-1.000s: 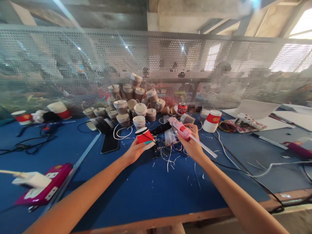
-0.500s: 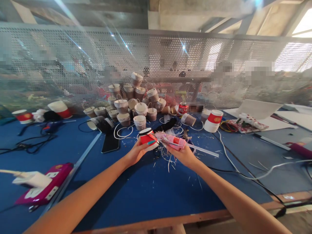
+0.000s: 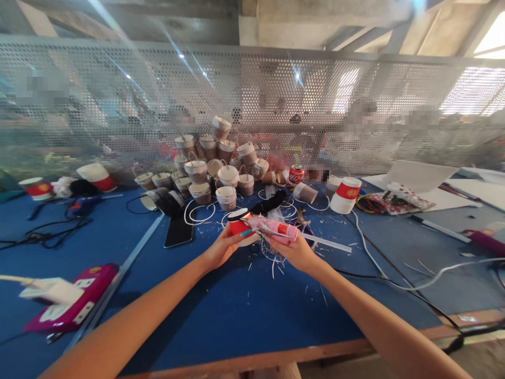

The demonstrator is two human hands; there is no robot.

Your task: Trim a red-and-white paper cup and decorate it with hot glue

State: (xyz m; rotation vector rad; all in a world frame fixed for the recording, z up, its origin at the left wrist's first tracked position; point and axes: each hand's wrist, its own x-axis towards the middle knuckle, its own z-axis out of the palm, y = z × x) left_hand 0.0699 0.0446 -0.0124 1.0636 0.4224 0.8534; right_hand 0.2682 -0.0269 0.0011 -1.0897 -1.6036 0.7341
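My left hand (image 3: 221, 248) is closed around a red and white paper cup (image 3: 238, 225) with a dark band near its far end. In my right hand (image 3: 294, 251) is a pink glue gun (image 3: 278, 227), with a clear glue stick (image 3: 329, 242) poking out of its back towards the right. The gun's front end lies across the cup's right side and hides part of it; whether the nozzle touches the cup I cannot tell. Pale fibre scraps (image 3: 276, 260) cling to the gun and lie on the table beneath it.
Behind the hands stands a pile of small handled paper buckets (image 3: 196, 171). A phone (image 3: 179, 231) lies to the left, a magenta power strip (image 3: 74, 300) nearer. A red can (image 3: 296, 175) and stacked paper cups (image 3: 346, 196) stand behind right. White cable (image 3: 366, 245) crosses the blue table (image 3: 236, 316).
The glue gun has shifted slightly left, and its front end now covers more of the cup. Both hands keep their hold. The things on the table have stayed put.
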